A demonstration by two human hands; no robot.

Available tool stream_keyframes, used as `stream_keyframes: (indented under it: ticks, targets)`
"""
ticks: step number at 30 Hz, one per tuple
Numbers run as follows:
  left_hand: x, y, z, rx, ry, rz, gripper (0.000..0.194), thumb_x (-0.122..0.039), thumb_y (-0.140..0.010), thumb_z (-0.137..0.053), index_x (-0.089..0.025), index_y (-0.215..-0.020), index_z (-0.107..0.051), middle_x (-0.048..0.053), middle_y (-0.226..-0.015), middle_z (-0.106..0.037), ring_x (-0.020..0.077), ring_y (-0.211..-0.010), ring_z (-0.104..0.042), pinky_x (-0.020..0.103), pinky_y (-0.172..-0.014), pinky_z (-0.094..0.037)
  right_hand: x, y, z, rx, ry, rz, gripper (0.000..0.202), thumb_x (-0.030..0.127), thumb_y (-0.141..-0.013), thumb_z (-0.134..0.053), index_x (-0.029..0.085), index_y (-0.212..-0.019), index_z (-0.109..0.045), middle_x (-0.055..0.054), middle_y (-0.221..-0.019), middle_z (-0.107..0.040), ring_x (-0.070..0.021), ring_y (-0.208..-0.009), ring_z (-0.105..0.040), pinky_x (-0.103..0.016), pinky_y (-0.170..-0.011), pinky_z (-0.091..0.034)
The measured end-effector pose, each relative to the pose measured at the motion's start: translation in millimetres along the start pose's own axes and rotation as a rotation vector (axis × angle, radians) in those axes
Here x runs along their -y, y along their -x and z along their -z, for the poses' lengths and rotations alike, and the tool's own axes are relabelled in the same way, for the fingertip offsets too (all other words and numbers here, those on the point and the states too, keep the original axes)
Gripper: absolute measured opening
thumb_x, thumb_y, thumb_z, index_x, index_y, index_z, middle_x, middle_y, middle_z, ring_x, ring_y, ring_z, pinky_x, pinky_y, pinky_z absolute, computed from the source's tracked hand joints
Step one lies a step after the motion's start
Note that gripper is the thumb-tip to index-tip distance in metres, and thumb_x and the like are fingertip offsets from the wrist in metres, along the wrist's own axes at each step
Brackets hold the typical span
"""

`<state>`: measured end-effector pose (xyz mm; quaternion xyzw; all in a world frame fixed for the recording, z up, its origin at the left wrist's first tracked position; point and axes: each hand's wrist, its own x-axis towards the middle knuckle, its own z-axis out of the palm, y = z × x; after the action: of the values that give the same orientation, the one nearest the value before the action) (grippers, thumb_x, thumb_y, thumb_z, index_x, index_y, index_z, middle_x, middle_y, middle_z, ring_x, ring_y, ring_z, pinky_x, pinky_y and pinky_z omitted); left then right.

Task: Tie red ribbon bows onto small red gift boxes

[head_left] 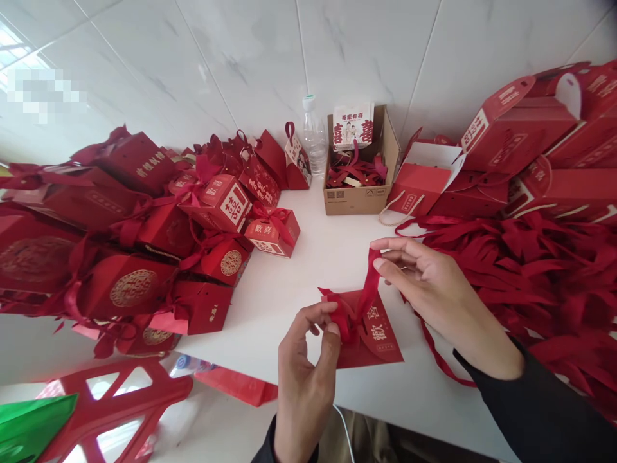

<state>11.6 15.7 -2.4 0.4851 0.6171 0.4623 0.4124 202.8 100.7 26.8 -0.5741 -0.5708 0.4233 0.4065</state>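
Observation:
A red box (380, 341) with gold characters lies near the table's front edge. Red ribbon (369, 283) is threaded around its middle. My left hand (311, 360) pinches a loop of the ribbon over the box's left part, thumb and forefinger pressed on it. Up and to the right, my right hand (424, 283) holds the ribbon's other end between thumb and fingers, with that stretch raised off the box. Part of the box is hidden behind my left hand and the ribbon.
Finished-looking red boxes with bows (132, 286) crowd the left. A cardboard carton (357, 204) and a plastic bottle (314, 145) stand at the back. Loose red ribbons (511, 263) heap at the right, below stacked red boxes (520, 141). A red stool (96, 399) is at lower left.

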Motion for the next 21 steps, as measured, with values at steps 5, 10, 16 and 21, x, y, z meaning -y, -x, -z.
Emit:
stream_keyframes:
  ticks: [5,10,16,21]
  targets:
    - [1.9,0.5,0.4,0.002,-0.007,-0.007,0.016,-0.033,-0.099,-0.063,-0.031,-0.111,-0.074,0.0,-0.096,-0.072,0.0189,-0.096,-0.061,0.031,-0.086,-0.05,-3.9,-2.1,-0.7,0.028,0.015,-0.023,0.033,0.047,-0.092,-0.065,0.022,-0.113,-0.071,-0.002,-0.083,-0.071,-0.0174,-0.068,-0.063,-0.03,-0.063,-0.05]
    - [-0.4,2.2,-0.1,0.0,0.007,-0.008,0.019,-0.037,-0.101,-0.062,-0.031,-0.112,-0.075,0.003,-0.099,-0.071,0.0202,-0.095,-0.062,0.033,-0.086,-0.051,-14.4,3.4,2.5,0.166,0.067,-0.035,0.036,0.048,-0.089,-0.07,0.026,-0.117,-0.073,0.0,-0.086,-0.069,-0.0185,-0.076,-0.064,-0.033,-0.071,-0.051]
    - [-3.6,5.9,1.8,0.002,0.001,-0.082,0.024,-0.028,-0.103,-0.056,-0.035,-0.118,-0.074,0.002,-0.105,-0.07,0.0193,-0.096,-0.064,0.034,-0.086,-0.053,-12.6,15.6,13.7,0.229,0.237,-0.095,0.049,0.06,-0.087,-0.067,0.03,-0.125,-0.071,-0.002,-0.089,-0.07,-0.0216,-0.077,-0.064,-0.037,-0.071,-0.05]
    - [-2.5,6.2,2.0,-0.019,-0.165,-0.183,0.032,-0.023,-0.096,-0.066,-0.037,-0.125,-0.069,0.0,-0.109,-0.072,0.0175,-0.095,-0.062,0.03,-0.084,-0.054,-11.2,20.5,17.5,0.19,0.358,-0.113,0.057,0.066,-0.082,-0.069,0.033,-0.128,-0.069,-0.004,-0.098,-0.073,-0.0263,-0.084,-0.066,-0.041,-0.073,-0.051]
